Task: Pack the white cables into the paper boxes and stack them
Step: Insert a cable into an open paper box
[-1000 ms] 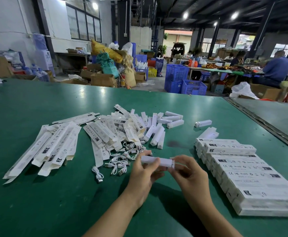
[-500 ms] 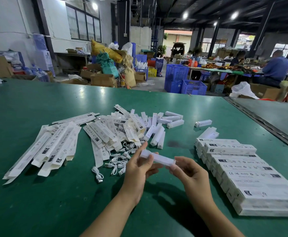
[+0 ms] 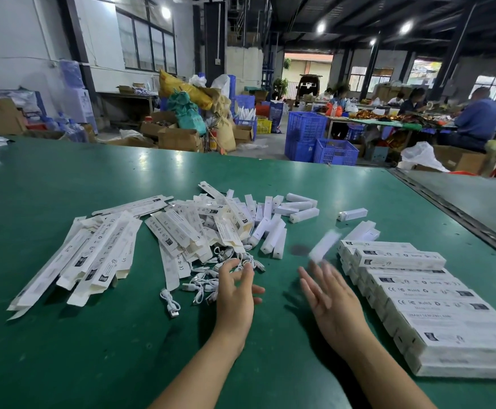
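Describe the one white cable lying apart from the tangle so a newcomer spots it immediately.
On the green table, look just left of the left hand. The stray cable lies alone on bare green, nearer the camera than the cable tangle, its metal plug at the near end.

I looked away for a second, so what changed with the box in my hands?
Both hands let go of the white box: it is blurred in mid-air beyond the right hand, beside the stacked boxes. The left hand moved toward the loose cables. Stack and flat boxes stayed put.
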{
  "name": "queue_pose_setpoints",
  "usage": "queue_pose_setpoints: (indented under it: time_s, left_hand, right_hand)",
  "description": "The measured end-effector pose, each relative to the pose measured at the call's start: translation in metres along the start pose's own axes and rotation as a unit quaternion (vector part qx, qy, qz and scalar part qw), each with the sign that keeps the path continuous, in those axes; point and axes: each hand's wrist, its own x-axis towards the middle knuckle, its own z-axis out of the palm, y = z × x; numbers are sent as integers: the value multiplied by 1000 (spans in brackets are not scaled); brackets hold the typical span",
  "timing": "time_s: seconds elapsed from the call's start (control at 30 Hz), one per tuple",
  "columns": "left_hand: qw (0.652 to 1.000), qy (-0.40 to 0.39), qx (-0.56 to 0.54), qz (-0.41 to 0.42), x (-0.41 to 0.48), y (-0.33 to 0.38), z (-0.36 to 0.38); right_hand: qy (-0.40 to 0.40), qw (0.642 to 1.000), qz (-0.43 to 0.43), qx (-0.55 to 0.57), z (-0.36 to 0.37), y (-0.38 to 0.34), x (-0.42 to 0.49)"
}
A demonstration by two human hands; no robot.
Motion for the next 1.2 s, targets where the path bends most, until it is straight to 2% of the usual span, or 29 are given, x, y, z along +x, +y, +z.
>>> queue_pose_setpoints:
  time_s: [0.07, 0.13, 0.2, 0.27, 0.3, 0.37, 0.43, 0.53, 0.57, 0.6, 0.67, 0.73, 0.83, 0.9, 0.97, 1.03, 1.13, 1.2]
  left_hand:
    - [1000, -6, 7, -4, -1, 0, 1]
    - [1000, -8, 12, -4, -2, 1, 1]
    - [1000, -9, 16, 2, -3, 1, 1]
    - [999, -9, 30, 9, -4, 1, 0]
    - [999, -9, 43, 15, -4, 1, 1]
    - [995, -14, 88, 40, -7, -1, 2]
    - [987, -21, 138, 84, -10, -3, 3]
    - [964, -32, 219, 145, -11, -2, 1]
    - [952, -37, 252, 171, -9, -1, -2]
    - [935, -43, 288, 203, -5, 2, -6]
    - [887, -47, 368, 273, 9, 12, -21]
    - [818, -35, 486, 304, 31, 29, -42]
    - [700, 5, 681, 217, 66, 56, -84]
    - [645, 52, 753, 120, 83, 73, -114]
    - [640, 87, 764, 14, 90, 84, -143]
    - [660, 94, 742, -63, 90, 85, -164]
    - [670, 84, 734, -64, 88, 79, -172]
    - [666, 87, 739, -42, 86, 79, -165]
  right_hand:
    - [-26, 1000, 7, 6, -4, -3, 5]
    - [-29, 998, 25, -41, -5, 1, 6]
    - [-38, 990, 5, -134, -4, 6, 5]
    - [-52, 952, -57, -296, -2, 12, 2]
    - [-58, 915, -94, -387, -1, 14, 0]
    - [-68, 819, -161, -546, 1, 15, -3]
    - [-99, 721, -203, -655, 6, 19, -5]
    - [-162, 563, -181, -790, 12, 33, -4]
    - [-170, 517, -166, -823, 14, 37, -3]
    - [-172, 488, -152, -842, 15, 40, -1]
    - [-168, 471, -133, -856, 15, 42, 3]
    - [-163, 464, -119, -863, 15, 44, 6]
    - [-156, 462, -109, -866, 15, 45, 8]
    - [-153, 464, -108, -866, 17, 45, 8]
    - [-152, 468, -106, -864, 19, 44, 8]
    - [-150, 478, -104, -859, 20, 44, 7]
    - [-143, 503, -119, -844, 21, 44, 7]
    - [-125, 540, -153, -818, 22, 41, 6]
